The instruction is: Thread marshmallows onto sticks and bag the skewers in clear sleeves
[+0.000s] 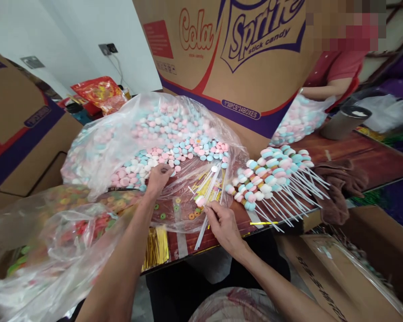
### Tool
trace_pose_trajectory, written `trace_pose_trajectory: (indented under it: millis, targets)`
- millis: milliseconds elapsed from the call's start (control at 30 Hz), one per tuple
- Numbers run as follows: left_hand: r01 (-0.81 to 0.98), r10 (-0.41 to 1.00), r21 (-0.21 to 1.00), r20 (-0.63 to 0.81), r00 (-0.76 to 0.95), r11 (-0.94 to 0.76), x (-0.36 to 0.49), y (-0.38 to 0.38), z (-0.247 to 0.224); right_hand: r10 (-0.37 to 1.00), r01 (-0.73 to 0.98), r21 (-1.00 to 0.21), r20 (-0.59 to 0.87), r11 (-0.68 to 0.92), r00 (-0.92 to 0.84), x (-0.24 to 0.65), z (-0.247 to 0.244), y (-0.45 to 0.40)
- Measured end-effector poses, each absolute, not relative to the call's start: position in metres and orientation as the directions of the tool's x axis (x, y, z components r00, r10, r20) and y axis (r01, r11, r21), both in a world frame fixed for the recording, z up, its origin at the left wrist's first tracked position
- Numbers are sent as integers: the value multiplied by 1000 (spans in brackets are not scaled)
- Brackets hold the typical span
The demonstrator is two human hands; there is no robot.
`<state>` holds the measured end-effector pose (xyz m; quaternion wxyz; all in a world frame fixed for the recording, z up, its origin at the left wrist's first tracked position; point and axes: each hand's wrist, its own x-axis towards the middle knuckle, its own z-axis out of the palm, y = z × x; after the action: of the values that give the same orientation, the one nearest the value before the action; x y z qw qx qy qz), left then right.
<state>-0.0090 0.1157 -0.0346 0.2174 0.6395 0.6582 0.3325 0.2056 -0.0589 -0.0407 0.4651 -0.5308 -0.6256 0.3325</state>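
Note:
My left hand (159,179) is at the front edge of a heap of pink, blue and white marshmallows (184,129) in a large clear plastic bag. Its thumb and fingers are pinched together on a small marshmallow, mostly covered by the fingertips. My right hand (221,221) is closed on a candy stick, whose marshmallow end (199,201) pokes out beyond the thumb. Loose white sticks (201,230) and gold twist ties lie beside and under that hand. Several gummy rings (191,216) are scattered on the plastic between my hands.
Finished marshmallow skewers (272,172) are piled to the right, sticks toward me. Behind stands a big printed carton (248,85). A brown cloth (336,188) and a dark tumbler (345,121) are farther right, near another person's arm (329,89). Bags of gummies (87,228) lie left.

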Motion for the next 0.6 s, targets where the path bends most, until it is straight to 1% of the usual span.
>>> trace_pose_trajectory:
  millis: [167,333,433,467,500,533,600]
  targets:
    - [762,984,644,167,-62,-62,-4,109,-37,975,352,-913,220,207,-4,206,-41,-60]
    - [856,978,506,211,0,-109,3,91,-37,976,345,-915,217,207,-11,207,-44,-61]
    - [865,978,484,208,35,-134,3,81,-32,976,364,-908,216,206,-12,207,-43,-61]
    - [854,978,503,206,29,-131,2,77,-30,977,370,-906,215,203,-10,207,-43,-62]
    - [827,980,549,197,15,-123,1,73,-27,977,374,-906,213,200,-7,207,-43,-62]
    - [773,984,624,177,0,-112,1,69,-25,977,374,-906,212,198,-5,207,-42,-62]
    - [565,994,822,107,-23,-75,1,58,-20,977,361,-911,213,201,-7,207,-43,-62]
